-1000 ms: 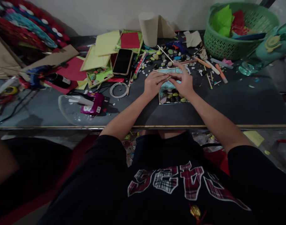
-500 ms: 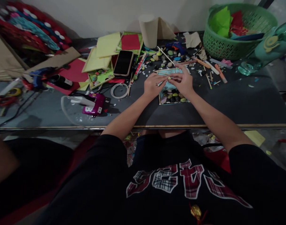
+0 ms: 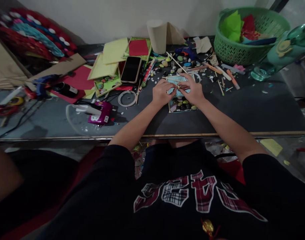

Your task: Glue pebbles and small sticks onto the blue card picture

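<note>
Your left hand [image 3: 162, 91] has thumb and fingertips pinched on a small yellowish piece [image 3: 178, 87], and your right hand [image 3: 194, 91] grips it from the other side, its index finger lifted clear. What the piece is, I can't make out. It sits above the shallow frame [image 3: 183, 111] on the table in front of you, with dark and coloured pebbles [image 3: 183, 105] along the near side and pale blue beyond.

Working from the left, you have a blue glue gun [image 3: 43, 84] beside a dark bottle [image 3: 64, 90] lying on red sheet. Nearer you is a purple socket block [image 3: 101, 113] with a cord; should your left forearm swing that way, it could drag the cord. A tape ring [image 3: 127, 98] lies next, below a phone [image 3: 131, 70].

At your hands, the piece is the weak point: so little of it to hold means uneven pressure from either thumb could shoot it out among the loose stones [image 3: 164, 62] behind, where it would be hard to spot. A long pale stick [image 3: 176, 62] ends close to your raised index finger, so straightening that finger might knock it. Low wrists could also nudge the frame or its pebbles, if any are unfixed.

Farther right, beyond a green basket [image 3: 239, 53], a green bottle [image 3: 274, 61] stands well apart from your right hand; only a wide sweep would threaten it.
</note>
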`<state>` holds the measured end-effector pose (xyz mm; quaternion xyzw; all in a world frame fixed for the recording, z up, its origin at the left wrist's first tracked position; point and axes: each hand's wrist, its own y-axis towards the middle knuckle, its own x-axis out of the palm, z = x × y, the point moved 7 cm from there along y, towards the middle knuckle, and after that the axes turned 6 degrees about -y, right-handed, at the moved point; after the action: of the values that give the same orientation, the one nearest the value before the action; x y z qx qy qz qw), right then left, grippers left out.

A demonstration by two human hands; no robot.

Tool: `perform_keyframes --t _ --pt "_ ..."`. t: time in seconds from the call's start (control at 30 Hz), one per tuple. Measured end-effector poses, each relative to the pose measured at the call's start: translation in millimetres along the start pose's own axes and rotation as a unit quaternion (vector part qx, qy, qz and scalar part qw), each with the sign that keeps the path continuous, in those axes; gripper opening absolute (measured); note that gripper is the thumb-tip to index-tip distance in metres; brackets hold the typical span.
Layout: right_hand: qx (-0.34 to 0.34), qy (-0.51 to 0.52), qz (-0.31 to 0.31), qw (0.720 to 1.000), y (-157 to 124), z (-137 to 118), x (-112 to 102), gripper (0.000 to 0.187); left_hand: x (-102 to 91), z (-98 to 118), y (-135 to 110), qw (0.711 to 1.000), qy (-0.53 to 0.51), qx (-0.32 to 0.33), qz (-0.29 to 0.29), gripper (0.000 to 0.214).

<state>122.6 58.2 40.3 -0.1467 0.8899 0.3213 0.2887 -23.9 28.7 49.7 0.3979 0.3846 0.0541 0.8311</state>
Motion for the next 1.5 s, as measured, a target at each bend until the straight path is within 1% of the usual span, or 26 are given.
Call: perform_keyframes --t 0.13,0.3,0.57,0.7,0.8,0.93,1.03,1.1,1.2,1.37,1.5 --pt "-0.008 -0.004 -0.001 1.0 -1 -5 -2 0.062 -2.9 4 0 1.0 0.016 0.017 0.014 0.024" --pt "-0.017 -0.011 0.003 1.0 -1 -6 -2 0.061 -5.0 9 1 0.998 0.049 0.037 0.022 0.022" --pt "-0.025 -0.017 -0.013 0.999 -2 -10 -3 0.058 1.9 5 0 0.997 0.068 0.023 -0.02 0.015" --pt "-0.023 -0.013 -0.012 1.0 0 -7 -5 0.057 4.2 2 0 0.998 0.063 0.008 -0.025 0.016" --pt "-0.011 0.003 0.009 1.0 2 1 -8 0.066 1.5 1 1 0.998 0.055 0.002 -0.014 0.026" --pt "0.02 0.064 0.036 0.997 4 15 -6 0.087 -1.0 4 2 0.999 0.042 0.022 -0.014 0.04" --pt "0.057 0.105 0.027 0.992 4 24 0 0.1 -1.0 5 2 0.998 0.038 0.042 -0.008 0.041" --pt "0.068 0.124 0.02 0.99 4 27 2 0.105 -1.9 5 1 0.998 0.029 0.047 0.004 0.038" --pt "0.069 0.128 0.013 0.989 3 26 2 0.106 -4.7 5 1 0.999 0.012 0.047 0.018 0.033" --pt "0.082 0.098 0.014 0.992 3 22 -1 0.097 -4.9 8 1 1.0 0.013 0.022 -0.007 0.032" --pt "0.068 0.087 0.022 0.994 3 15 -3 0.092 -4.4 11 2 1.0 0.021 0.017 -0.008 0.029"
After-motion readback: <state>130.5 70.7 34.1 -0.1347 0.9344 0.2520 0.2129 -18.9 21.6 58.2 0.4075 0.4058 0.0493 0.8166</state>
